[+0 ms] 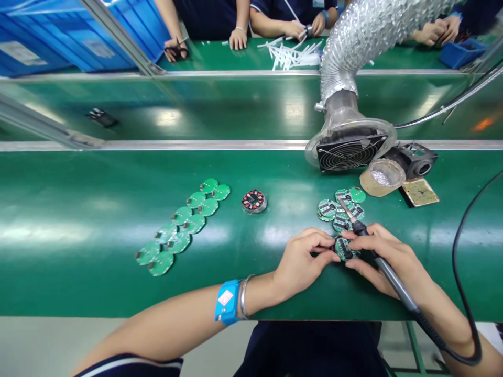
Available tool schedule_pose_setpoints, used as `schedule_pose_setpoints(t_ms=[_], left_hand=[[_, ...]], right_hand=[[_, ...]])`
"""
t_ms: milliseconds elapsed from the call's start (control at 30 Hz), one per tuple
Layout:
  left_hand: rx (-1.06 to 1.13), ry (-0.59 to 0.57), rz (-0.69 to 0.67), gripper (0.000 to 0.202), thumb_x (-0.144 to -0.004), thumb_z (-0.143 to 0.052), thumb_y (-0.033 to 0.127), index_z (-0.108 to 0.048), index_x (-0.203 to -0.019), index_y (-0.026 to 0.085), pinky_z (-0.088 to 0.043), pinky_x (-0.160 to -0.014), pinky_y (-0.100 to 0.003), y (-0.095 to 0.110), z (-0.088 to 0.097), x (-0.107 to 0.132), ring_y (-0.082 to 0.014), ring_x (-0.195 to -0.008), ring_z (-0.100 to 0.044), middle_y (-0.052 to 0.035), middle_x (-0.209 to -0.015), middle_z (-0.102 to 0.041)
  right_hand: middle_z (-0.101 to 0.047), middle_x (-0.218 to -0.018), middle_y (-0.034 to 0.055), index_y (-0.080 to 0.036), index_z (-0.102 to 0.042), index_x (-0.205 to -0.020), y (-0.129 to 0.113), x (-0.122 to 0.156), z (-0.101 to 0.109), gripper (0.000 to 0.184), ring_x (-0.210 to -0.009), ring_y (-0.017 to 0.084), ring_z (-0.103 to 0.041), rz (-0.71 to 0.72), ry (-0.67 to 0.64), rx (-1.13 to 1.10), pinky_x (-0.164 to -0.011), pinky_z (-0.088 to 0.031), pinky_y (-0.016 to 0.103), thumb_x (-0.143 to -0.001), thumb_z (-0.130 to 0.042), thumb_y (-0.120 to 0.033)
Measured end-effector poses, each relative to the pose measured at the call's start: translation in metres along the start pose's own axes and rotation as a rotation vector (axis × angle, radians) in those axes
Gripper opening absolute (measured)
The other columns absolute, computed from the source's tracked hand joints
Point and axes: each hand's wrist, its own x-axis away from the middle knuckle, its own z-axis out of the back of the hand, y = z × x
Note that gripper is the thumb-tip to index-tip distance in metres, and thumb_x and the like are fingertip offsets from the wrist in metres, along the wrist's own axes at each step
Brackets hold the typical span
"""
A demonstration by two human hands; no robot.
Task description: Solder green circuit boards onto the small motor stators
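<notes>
Near the table's front edge, my left hand (304,260) pinches the left side of a round green circuit board (344,249) with black parts on it. Opposite, my right hand (387,256) grips the board's right side with its fingertips. A soldering iron (387,272) also rests in my right hand, its tip pointing up and away over a small pile of round circuit boards (327,208). What lies beneath the held board is mostly hidden by my fingers. To the left stands a round motor stator (254,201) with red-brown windings.
Two slanting rows of green round boards (182,215) lie at left. A fume extractor (351,149) hangs over the right side, beside a soldering iron stand (416,158), a solder-smeared cup (382,177) and a sponge tray (419,192). The iron's cord (456,262) loops at right. Co-workers' hands (238,39) are across.
</notes>
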Motion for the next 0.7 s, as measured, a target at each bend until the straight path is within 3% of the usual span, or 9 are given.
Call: schedule_pose_setpoints(t_ms=[233,367,500,600,700], left_hand=[[-0.115,-0.051,-0.091,0.013,-0.077,-0.076,0.021,-0.070,-0.087,0.015,-0.061,-0.075,-0.027,-0.001,0.005,-0.002,-0.0152,-0.084,-0.068,-0.0061,-0.094,-0.067],[-0.258,-0.063,-0.248,0.013,-0.080,-0.075,0.023,-0.067,-0.086,0.015,-0.059,-0.074,-0.025,-0.003,0.007,-0.003,-0.0151,-0.086,-0.066,-0.0067,-0.094,-0.067],[-0.444,-0.090,-0.477,0.011,-0.087,-0.066,0.024,-0.061,-0.093,0.016,-0.058,-0.081,-0.031,-0.003,0.011,-0.003,-0.0182,-0.095,-0.065,-0.0098,-0.102,-0.065],[-0.525,-0.156,-0.583,0.036,-0.084,-0.064,0.031,-0.053,-0.115,0.015,-0.058,-0.082,-0.037,0.003,0.014,-0.003,-0.0230,-0.099,-0.062,-0.0128,-0.107,-0.063],[-0.603,-0.198,-0.621,0.062,-0.081,-0.066,0.049,-0.046,-0.130,0.016,-0.058,-0.078,-0.039,0.010,0.016,-0.006,-0.0239,-0.094,-0.062,-0.0128,-0.107,-0.062]], right_hand=[[-0.070,-0.108,0.0058,-0.025,-0.052,-0.100,0.008,0.005,-0.010,0.026,-0.093,0.018,-0.065,-0.089,0.098,-0.192,-0.079,-0.054,0.030,-0.083,-0.072,-0.023],[-0.071,-0.105,0.0042,-0.025,-0.051,-0.098,0.011,0.010,-0.016,0.029,-0.091,0.017,-0.065,-0.120,0.142,-0.288,-0.080,-0.054,0.029,-0.081,-0.074,-0.025],[-0.071,-0.109,0.0027,-0.027,-0.050,-0.100,0.011,0.013,-0.021,0.034,-0.101,0.017,-0.066,-0.150,0.162,-0.302,-0.085,-0.054,0.029,-0.079,-0.077,-0.030],[-0.070,-0.111,0.0011,-0.028,-0.050,-0.104,0.010,0.014,-0.025,0.042,-0.103,0.017,-0.067,-0.200,0.149,-0.349,-0.087,-0.055,0.027,-0.076,-0.080,-0.035],[-0.071,-0.107,-0.0003,-0.029,-0.051,-0.107,0.009,0.013,-0.026,0.045,-0.095,0.017,-0.070,-0.251,0.126,-0.366,-0.082,-0.057,0.025,-0.074,-0.080,-0.041]])
